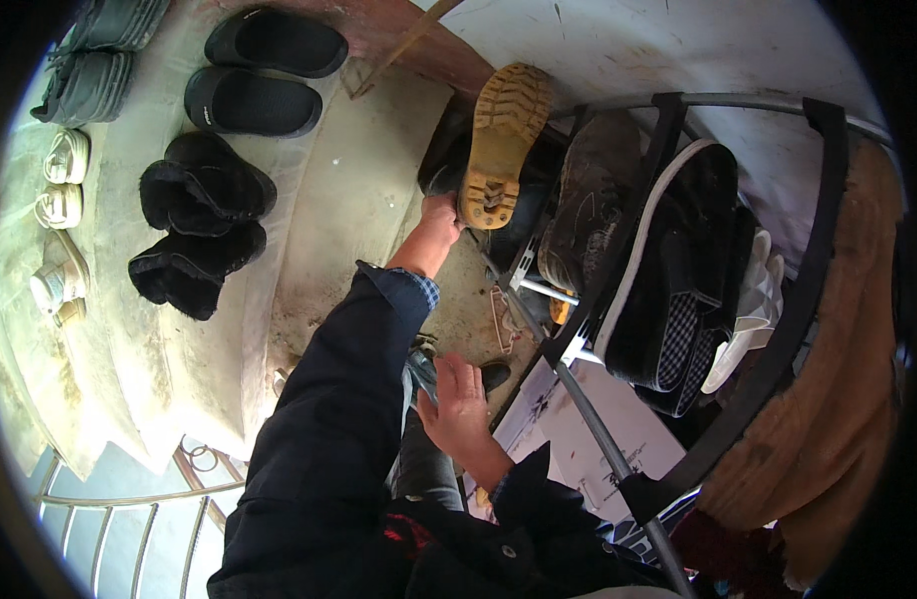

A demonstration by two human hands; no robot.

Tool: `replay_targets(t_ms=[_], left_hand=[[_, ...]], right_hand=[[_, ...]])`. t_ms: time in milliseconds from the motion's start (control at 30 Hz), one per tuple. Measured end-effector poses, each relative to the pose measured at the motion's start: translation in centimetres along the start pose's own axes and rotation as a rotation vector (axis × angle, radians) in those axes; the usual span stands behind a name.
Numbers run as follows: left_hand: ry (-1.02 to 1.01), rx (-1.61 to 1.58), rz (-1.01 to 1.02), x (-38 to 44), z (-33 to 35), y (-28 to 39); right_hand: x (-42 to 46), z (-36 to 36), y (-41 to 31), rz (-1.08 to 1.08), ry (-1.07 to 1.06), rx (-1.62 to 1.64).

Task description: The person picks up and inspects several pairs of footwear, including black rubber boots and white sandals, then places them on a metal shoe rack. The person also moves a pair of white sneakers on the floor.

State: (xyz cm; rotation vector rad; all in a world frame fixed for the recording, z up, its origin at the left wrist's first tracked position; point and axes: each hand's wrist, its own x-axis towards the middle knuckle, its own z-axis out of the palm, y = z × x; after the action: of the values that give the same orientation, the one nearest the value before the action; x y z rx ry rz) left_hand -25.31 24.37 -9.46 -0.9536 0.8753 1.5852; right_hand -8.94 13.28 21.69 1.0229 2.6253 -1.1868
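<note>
My left hand [439,221] grips a shoe with a ridged yellow sole [499,153] at its heel end. The sole faces me, toe end up the picture, and the upper is mostly hidden behind it. Dark footwear lies behind it in shadow. Lower down, my right hand [462,408] hangs in front of my body with fingers apart and nothing in it. To the right of both hands runs a shoe rack of metal tubes [589,419] with black plastic brackets. It bears a worn dark shoe [589,195] and black slip-on shoes with white soles [668,277].
Steps on the left bear black slides [256,101], fur-lined black boots [204,224], white sandals [65,180] and dark shoes [87,86]. A printed box [578,449] stands under the rack. Brown cloth [840,359] hangs at its right. A metal railing [136,502] is lower left.
</note>
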Motion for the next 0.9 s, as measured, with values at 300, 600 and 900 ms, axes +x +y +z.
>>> replay_targets(t_ms=[300, 600, 900], left_hand=[[0.189, 0.350, 0.108, -5.0, 3.3, -1.8], [0.278, 0.762, 0.272, -7.0, 2.3, 0.2], [0.256, 1.141, 0.789, -10.1, -0.8, -2.4]], right_hand=[[-1.4, 1.2, 0.8, 0.033, -0.121, -0.042], [-1.9, -0.5, 0.9, 0.042, -0.104, -0.056], [-4.9, -2.0, -0.8, 0.053, -0.077, -0.135]])
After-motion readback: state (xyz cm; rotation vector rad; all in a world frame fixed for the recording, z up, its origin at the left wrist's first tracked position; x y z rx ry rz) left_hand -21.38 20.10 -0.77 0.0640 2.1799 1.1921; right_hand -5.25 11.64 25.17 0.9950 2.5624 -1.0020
